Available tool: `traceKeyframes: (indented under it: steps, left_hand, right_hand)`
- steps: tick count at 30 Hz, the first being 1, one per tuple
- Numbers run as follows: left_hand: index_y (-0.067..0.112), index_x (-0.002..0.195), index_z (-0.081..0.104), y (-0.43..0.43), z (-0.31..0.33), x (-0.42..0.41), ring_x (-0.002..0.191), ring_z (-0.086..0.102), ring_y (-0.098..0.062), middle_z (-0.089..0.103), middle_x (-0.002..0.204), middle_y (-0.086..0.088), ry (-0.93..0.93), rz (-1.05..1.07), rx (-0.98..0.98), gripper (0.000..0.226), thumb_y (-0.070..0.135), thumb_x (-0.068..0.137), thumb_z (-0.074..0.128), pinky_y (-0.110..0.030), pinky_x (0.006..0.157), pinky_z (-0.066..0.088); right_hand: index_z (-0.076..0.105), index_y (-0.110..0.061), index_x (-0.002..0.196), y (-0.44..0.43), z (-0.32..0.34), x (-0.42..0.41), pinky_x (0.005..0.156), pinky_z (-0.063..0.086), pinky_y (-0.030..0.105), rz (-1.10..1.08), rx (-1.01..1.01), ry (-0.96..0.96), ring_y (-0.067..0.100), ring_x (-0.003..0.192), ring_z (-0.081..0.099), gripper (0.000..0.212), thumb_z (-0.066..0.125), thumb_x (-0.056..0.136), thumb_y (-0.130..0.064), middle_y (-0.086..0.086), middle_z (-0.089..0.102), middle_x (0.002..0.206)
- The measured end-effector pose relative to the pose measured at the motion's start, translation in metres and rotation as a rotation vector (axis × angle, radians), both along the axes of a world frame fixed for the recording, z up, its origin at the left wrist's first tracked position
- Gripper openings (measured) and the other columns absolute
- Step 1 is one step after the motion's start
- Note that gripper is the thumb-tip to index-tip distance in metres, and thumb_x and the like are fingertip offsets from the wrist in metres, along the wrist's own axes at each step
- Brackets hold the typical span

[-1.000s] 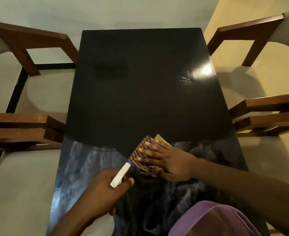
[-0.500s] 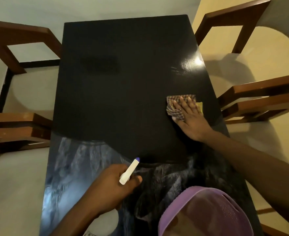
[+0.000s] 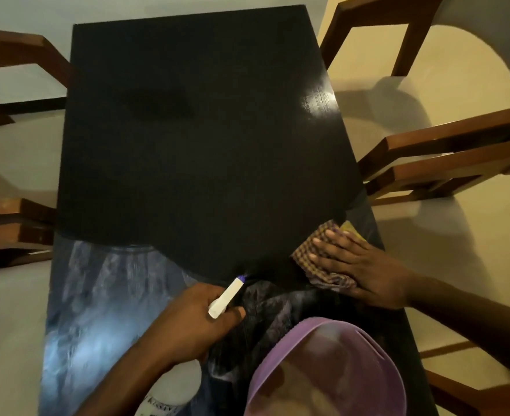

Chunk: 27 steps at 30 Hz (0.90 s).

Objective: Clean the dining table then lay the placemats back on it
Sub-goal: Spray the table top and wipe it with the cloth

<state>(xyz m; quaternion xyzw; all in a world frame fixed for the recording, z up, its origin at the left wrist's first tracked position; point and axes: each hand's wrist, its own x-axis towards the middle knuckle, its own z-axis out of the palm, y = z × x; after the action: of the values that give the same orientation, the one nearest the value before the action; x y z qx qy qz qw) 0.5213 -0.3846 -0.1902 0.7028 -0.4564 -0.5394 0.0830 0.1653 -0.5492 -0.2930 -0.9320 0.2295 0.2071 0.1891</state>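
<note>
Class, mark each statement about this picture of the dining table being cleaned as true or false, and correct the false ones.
1. The right hand lies flat on a brown checked cloth on the black glossy dining table. True.
2. The left hand is empty. False: it grips a white spray bottle with a purple nozzle.
3. Placemats are already laid on the table. False: none shows on the tabletop.
4. Brown wooden chairs stand along both long sides of the table. True.
5. The cloth lies at the table's far end. False: it is at the near end, by the right edge.
</note>
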Motion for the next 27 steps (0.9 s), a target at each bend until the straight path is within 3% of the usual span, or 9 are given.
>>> traceKeyframes:
  steps: [5,8,12,15,19,23,27]
  left_hand:
    - [0.002,0.082,0.063,0.005,-0.002,-0.007,0.049,0.054,-0.016,0.059,0.059,-0.006,0.01,0.061,0.006,0.042,0.04,0.096,0.074,-0.04,0.061,0.051]
    - [0.006,0.08,0.063,0.01,0.003,-0.009,0.048,0.057,-0.018,0.061,0.062,-0.01,0.021,0.102,0.011,0.038,0.039,0.095,0.074,-0.036,0.061,0.052]
    - [0.011,0.079,0.065,0.018,0.01,-0.012,0.049,0.06,-0.019,0.065,0.071,-0.018,-0.006,0.127,0.002,0.034,0.039,0.096,0.073,-0.03,0.06,0.052]
    - [0.014,0.08,0.066,0.024,0.016,-0.01,0.05,0.063,-0.018,0.07,0.075,-0.016,-0.052,0.152,0.001,0.031,0.039,0.096,0.072,-0.023,0.055,0.053]
    - [0.013,0.081,0.067,0.031,0.021,-0.009,0.05,0.065,-0.021,0.072,0.075,-0.015,-0.086,0.191,0.017,0.031,0.039,0.097,0.071,-0.027,0.056,0.057]
    - [0.007,0.078,0.066,0.044,0.026,-0.005,0.047,0.062,-0.019,0.07,0.072,-0.016,-0.118,0.264,-0.015,0.035,0.035,0.097,0.072,-0.03,0.057,0.056]
    - [-0.003,0.079,0.062,0.061,0.031,0.006,0.043,0.059,-0.024,0.064,0.066,-0.023,-0.064,0.394,0.016,0.04,0.031,0.097,0.073,-0.028,0.048,0.053]
  right_hand:
    - [-0.019,-0.054,0.155,-0.057,0.003,-0.006,0.129,-0.009,0.043,-0.295,-0.027,0.007,0.009,0.153,-0.032,0.069,0.007,0.096,-0.078,-0.015,-0.03,0.167]
    - [-0.01,-0.044,0.163,-0.1,-0.004,0.028,0.13,-0.004,0.049,-0.476,-0.077,-0.081,0.019,0.157,-0.026,0.077,0.01,0.097,-0.079,-0.005,-0.015,0.173]
    - [-0.006,-0.039,0.165,-0.136,-0.01,0.086,0.127,-0.012,0.042,-0.587,-0.119,-0.074,0.021,0.157,-0.023,0.075,0.02,0.102,-0.071,-0.003,-0.014,0.173]
    - [-0.007,-0.04,0.164,-0.128,-0.01,0.116,0.128,-0.011,0.045,-0.519,-0.097,-0.088,0.021,0.157,-0.022,0.074,0.023,0.102,-0.069,-0.005,-0.015,0.173]
    - [-0.01,-0.04,0.163,-0.074,-0.004,0.113,0.129,-0.01,0.045,-0.238,-0.037,-0.107,0.015,0.155,-0.029,0.071,0.021,0.104,-0.066,-0.009,-0.019,0.172]
    - [-0.008,-0.042,0.164,-0.011,-0.002,0.06,0.127,-0.016,0.041,0.018,0.016,-0.08,0.011,0.154,-0.032,0.066,0.021,0.108,-0.063,-0.014,-0.023,0.17]
    - [-0.015,-0.048,0.16,0.002,0.005,-0.005,0.124,-0.021,0.038,0.098,0.029,0.039,0.011,0.153,-0.032,0.069,0.026,0.107,-0.063,-0.018,-0.031,0.167]
